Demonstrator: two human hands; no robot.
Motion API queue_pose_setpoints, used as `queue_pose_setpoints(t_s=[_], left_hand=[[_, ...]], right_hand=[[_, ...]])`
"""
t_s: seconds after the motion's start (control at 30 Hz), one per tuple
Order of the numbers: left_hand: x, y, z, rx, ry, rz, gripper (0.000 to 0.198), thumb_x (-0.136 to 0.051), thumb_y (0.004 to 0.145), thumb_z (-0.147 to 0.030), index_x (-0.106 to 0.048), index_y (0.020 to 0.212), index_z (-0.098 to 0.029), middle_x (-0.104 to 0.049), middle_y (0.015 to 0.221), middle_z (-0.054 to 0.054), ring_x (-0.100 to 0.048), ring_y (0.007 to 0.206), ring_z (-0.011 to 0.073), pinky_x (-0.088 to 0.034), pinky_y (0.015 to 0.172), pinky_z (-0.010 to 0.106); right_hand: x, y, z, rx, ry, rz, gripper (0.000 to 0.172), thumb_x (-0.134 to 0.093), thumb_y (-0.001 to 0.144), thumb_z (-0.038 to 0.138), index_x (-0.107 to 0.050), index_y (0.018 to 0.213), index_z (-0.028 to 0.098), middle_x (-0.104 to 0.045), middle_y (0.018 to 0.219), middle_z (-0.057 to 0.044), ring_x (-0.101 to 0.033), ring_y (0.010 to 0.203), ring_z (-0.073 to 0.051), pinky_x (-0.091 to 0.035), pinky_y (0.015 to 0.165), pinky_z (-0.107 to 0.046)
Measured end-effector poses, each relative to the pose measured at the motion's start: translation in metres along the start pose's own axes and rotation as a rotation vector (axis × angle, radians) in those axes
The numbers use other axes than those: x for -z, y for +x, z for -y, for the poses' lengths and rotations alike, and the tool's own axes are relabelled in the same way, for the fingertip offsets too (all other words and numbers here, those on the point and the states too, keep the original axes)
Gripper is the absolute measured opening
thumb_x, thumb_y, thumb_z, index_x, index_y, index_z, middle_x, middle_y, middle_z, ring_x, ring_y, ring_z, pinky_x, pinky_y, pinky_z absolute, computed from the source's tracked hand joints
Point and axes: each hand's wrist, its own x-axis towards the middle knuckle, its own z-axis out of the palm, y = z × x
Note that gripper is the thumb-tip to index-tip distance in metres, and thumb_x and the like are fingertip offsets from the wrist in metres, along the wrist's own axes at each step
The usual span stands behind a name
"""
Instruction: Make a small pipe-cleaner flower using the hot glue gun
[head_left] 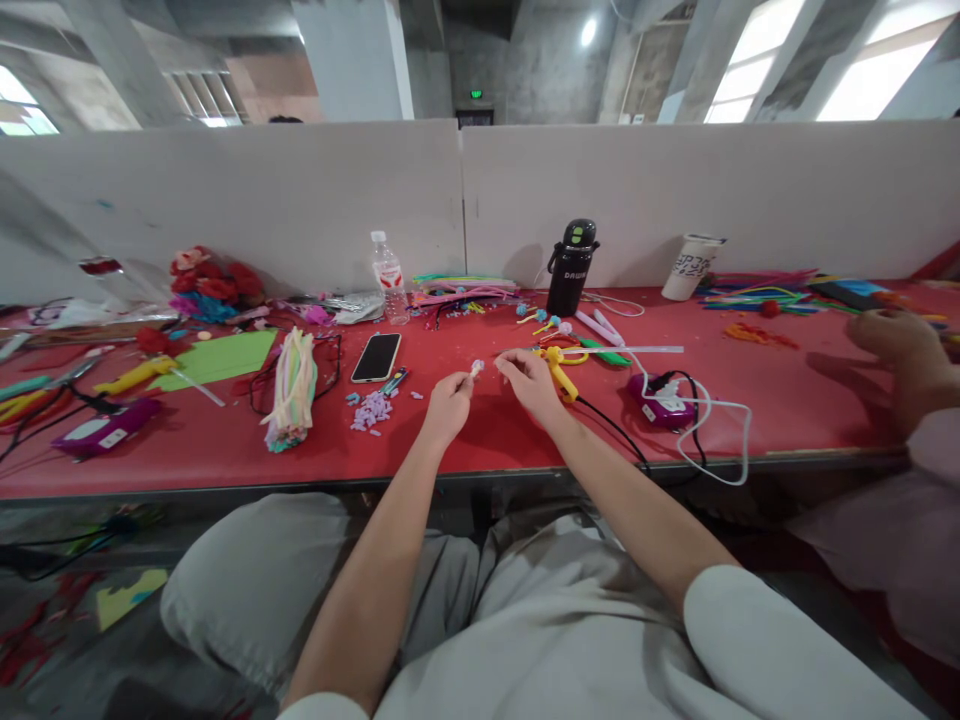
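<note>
Between the thumb and fingertips of my left hand (pixel 448 405) is a small whitish-lilac piece (pixel 477 368), too small to name surely. My right hand (pixel 529 382) is just to the right, its thumb and fingers pinched together; whatever they hold, if anything, I cannot make out. A yellow glue gun (pixel 564 384) lies beside my right hand, partly behind it, with a clear glue stick (pixel 645 350) pointing right. Left of my left hand sits a loose pile of small lilac pieces (pixel 370 412), with a small colourful tool (pixel 394 380) beside it.
A phone (pixel 376 358) and a bundle of pale pipe cleaners (pixel 291 385) lie leftward. Behind stand a water bottle (pixel 388 280), a black flask (pixel 573 270) and a white cup (pixel 691 268). A purple power box (pixel 663 402) trails cables rightward; another person's hand (pixel 892 340) rests far right.
</note>
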Motion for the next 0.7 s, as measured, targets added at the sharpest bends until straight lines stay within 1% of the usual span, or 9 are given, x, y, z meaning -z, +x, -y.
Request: queue_pose_setpoints(t_s=[0.1,0.2,0.23,0.33,0.4,0.43,0.53,0.63,0.7], left_hand=[[0.003,0.002,0.002,0.013,0.01,-0.025,0.027,-0.051,0.085,-0.035,-0.069,0.084,-0.016,-0.053,0.062,0.001,-0.046,0.059,0.0146,-0.033,0.057,0.025],[0.006,0.002,0.001,-0.013,0.064,-0.045,0.032,-0.049,0.088,-0.039,-0.07,0.085,-0.016,-0.056,0.066,0.002,-0.049,0.063,0.0149,-0.034,0.059,0.026],[0.007,0.002,0.0,-0.031,0.087,-0.057,0.034,-0.048,0.089,-0.042,-0.07,0.084,-0.016,-0.056,0.066,0.002,-0.048,0.063,0.0147,-0.034,0.06,0.026],[0.008,0.0,-0.001,-0.079,0.136,-0.08,0.041,-0.048,0.089,-0.049,-0.07,0.081,-0.015,-0.054,0.063,0.001,-0.047,0.061,0.0137,-0.032,0.06,0.026],[0.007,0.0,0.0,-0.087,0.128,-0.08,0.041,-0.051,0.087,-0.051,-0.069,0.08,-0.015,-0.057,0.064,0.001,-0.049,0.062,0.0138,-0.033,0.06,0.025],[0.007,0.0,0.001,-0.084,0.12,-0.075,0.041,-0.052,0.087,-0.051,-0.069,0.08,-0.015,-0.059,0.066,0.002,-0.05,0.064,0.0141,-0.034,0.061,0.025],[0.007,0.0,0.003,-0.08,0.139,-0.035,0.04,-0.052,0.086,-0.05,-0.069,0.08,-0.014,-0.062,0.069,0.002,-0.053,0.067,0.0145,-0.035,0.062,0.024],[0.009,-0.001,0.005,-0.087,0.232,0.004,0.041,-0.051,0.087,-0.049,-0.068,0.075,-0.014,-0.058,0.065,0.001,-0.051,0.064,0.0134,-0.033,0.06,0.024],[0.011,-0.001,0.007,-0.081,0.287,-0.003,0.041,-0.05,0.088,-0.049,-0.066,0.071,-0.014,-0.057,0.062,0.0,-0.05,0.063,0.0129,-0.031,0.058,0.025]], right_hand=[[0.011,-0.01,0.008,-0.045,-0.11,0.126,0.046,-0.049,0.089,0.054,-0.053,0.057,0.02,-0.047,0.049,0.002,-0.044,0.047,-0.013,-0.033,0.049,-0.029],[0.04,-0.029,0.018,-0.031,-0.351,0.286,0.054,-0.052,0.087,0.057,-0.048,0.048,0.02,-0.041,0.044,0.002,-0.039,0.044,-0.012,-0.028,0.048,-0.029],[0.052,-0.035,0.021,-0.024,-0.435,0.28,0.055,-0.056,0.084,0.059,-0.046,0.046,0.02,-0.038,0.043,0.003,-0.036,0.044,-0.011,-0.025,0.047,-0.03],[0.089,-0.046,0.022,-0.025,-0.617,0.046,0.051,-0.059,0.081,0.061,-0.049,0.052,0.02,-0.045,0.05,0.001,-0.04,0.049,-0.013,-0.029,0.05,-0.03],[0.107,-0.043,0.017,-0.017,-0.7,-0.084,0.045,-0.063,0.076,0.064,-0.06,0.072,0.019,-0.06,0.068,-0.004,-0.051,0.061,-0.017,-0.038,0.057,-0.03],[0.112,-0.038,0.013,-0.011,-0.75,-0.103,0.049,-0.065,0.072,0.065,-0.063,0.084,0.018,-0.064,0.08,-0.007,-0.056,0.069,-0.02,-0.042,0.062,-0.031],[0.113,-0.018,-0.002,-0.061,-0.91,0.028,0.063,-0.07,0.065,0.067,-0.064,0.102,0.016,-0.066,0.098,-0.013,-0.061,0.087,-0.027,-0.047,0.072,-0.036],[0.1,0.001,-0.014,-0.227,-0.925,0.209,0.051,-0.071,0.068,0.06,-0.066,0.091,0.014,-0.067,0.085,-0.011,-0.063,0.079,-0.027,-0.048,0.072,-0.036],[0.091,0.005,-0.016,-0.262,-0.786,0.231,0.04,-0.071,0.072,0.05,-0.066,0.09,0.014,-0.067,0.084,-0.01,-0.064,0.078,-0.025,-0.049,0.074,-0.036]])
